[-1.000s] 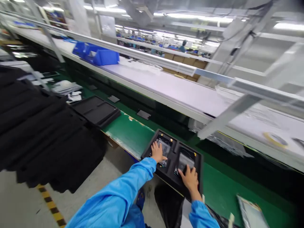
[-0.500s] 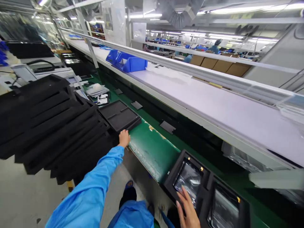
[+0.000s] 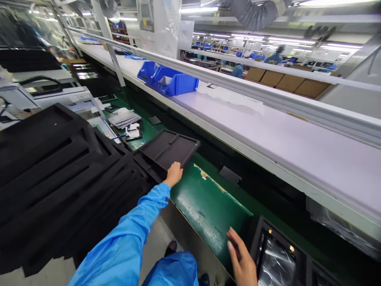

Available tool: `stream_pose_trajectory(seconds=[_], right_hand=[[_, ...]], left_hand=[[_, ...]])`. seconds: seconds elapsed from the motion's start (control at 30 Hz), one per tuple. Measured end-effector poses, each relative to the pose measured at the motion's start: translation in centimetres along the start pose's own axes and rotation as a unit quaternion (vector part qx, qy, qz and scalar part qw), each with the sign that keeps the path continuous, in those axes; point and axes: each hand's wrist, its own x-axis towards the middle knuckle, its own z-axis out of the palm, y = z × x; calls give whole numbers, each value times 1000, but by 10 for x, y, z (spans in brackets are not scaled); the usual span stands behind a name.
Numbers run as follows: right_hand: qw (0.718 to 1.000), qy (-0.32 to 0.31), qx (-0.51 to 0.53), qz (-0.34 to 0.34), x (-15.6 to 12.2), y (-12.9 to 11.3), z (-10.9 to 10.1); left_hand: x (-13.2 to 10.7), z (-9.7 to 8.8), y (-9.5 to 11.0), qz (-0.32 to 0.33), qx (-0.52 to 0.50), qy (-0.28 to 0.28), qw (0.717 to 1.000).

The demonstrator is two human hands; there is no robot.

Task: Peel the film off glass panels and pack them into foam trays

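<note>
My left hand point(image 3: 173, 174) grips the near edge of an empty black foam tray point(image 3: 169, 150) and holds it tilted up off the green conveyor belt point(image 3: 208, 206). A stack of similar black trays point(image 3: 59, 174) stands to its left. My right hand point(image 3: 242, 260) rests with fingers stretched out against the left edge of a filled black tray point(image 3: 282, 258) at the bottom right; that tray holds bagged parts in its pockets. Both arms wear blue sleeves.
A long white shelf point(image 3: 268, 135) runs above the belt, with blue bins point(image 3: 168, 79) on it. Papers and small parts point(image 3: 126, 121) lie farther up the belt. Flat black pads point(image 3: 229, 174) lie on the belt. People work in the far background by cardboard boxes point(image 3: 285, 81).
My left hand left the filled tray, reached left to the empty black tray and has lifted its near edge. The view swung left; the right hand slid to the filled tray's left edge.
</note>
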Motion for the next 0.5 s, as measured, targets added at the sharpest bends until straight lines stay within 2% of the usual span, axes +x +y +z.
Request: stream_pose_trajectory(seconds=[0.07, 0.13, 0.2, 0.23, 0.3, 0.33, 0.37, 0.43, 0.47, 0.5], right_hand=[[990, 10, 128, 66, 40, -29, 24], [964, 12, 241, 108, 69, -54, 50], [958, 28, 259, 124, 81, -63, 62], [963, 68, 231, 119, 79, -59, 60], [973, 122, 166, 109, 60, -36, 34], [975, 134, 141, 106, 40, -20, 12], [977, 132, 131, 108, 15, -3, -13], [975, 118, 144, 124, -46, 29, -70], [970, 114, 162, 141, -79, 44, -99], [963, 114, 182, 162, -110, 59, -127]], left_hand=[[-36, -1, 45, 45, -11, 8, 999], [-91, 4, 98, 93, -21, 2, 995], [-155, 6, 141, 147, -45, -13, 988], [-184, 2, 154, 180, -67, -29, 981], [-223, -13, 157, 284, -141, -62, 946], [-229, -22, 149, 340, -180, -63, 921], [-226, -30, 138, 341, -197, -21, 919], [-204, -33, 113, 219, -172, 76, 957], [-191, -29, 103, 147, -166, 78, 972], [-182, -19, 97, 86, -177, 44, 979]])
